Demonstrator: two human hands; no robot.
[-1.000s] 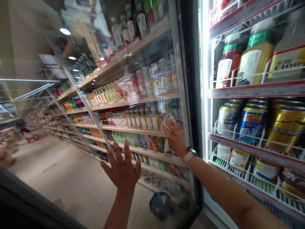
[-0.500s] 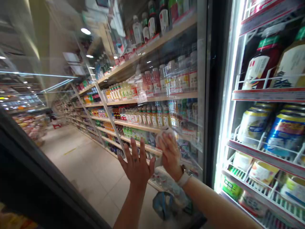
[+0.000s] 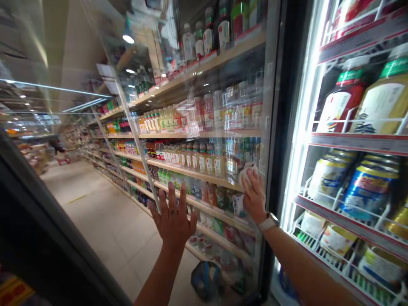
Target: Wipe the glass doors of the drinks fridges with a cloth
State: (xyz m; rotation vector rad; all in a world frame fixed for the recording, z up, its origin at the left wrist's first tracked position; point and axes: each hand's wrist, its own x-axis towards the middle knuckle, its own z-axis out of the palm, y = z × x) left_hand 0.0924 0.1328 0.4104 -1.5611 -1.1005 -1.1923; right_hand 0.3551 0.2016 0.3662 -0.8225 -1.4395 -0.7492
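Note:
A large glass door (image 3: 219,114) stands in front of me, with rows of bottles showing through it or mirrored in it. My left hand (image 3: 174,219) lies open against the glass, its fingers spread and nothing in it. Farther right, near the door's edge, my right hand (image 3: 255,193) presses a pale, crumpled cloth (image 3: 247,174) to the glass. Its fingers are bent over the cloth, and a watch (image 3: 269,222) with a light strap circles that wrist.
Right of the dark door frame (image 3: 280,97), lit cooler shelves (image 3: 360,142) hold juice bottles (image 3: 338,100), cans (image 3: 366,187) and cups (image 3: 336,238). A dark frame bar (image 3: 41,216) crosses the lower left. Tiled floor (image 3: 95,212) runs along the aisle, with a dark bin-like object (image 3: 205,278) below.
My right hand has slid the cloth rightward across the glass toward the door's edge. My left hand stays spread on the glass, while the view has shifted slightly.

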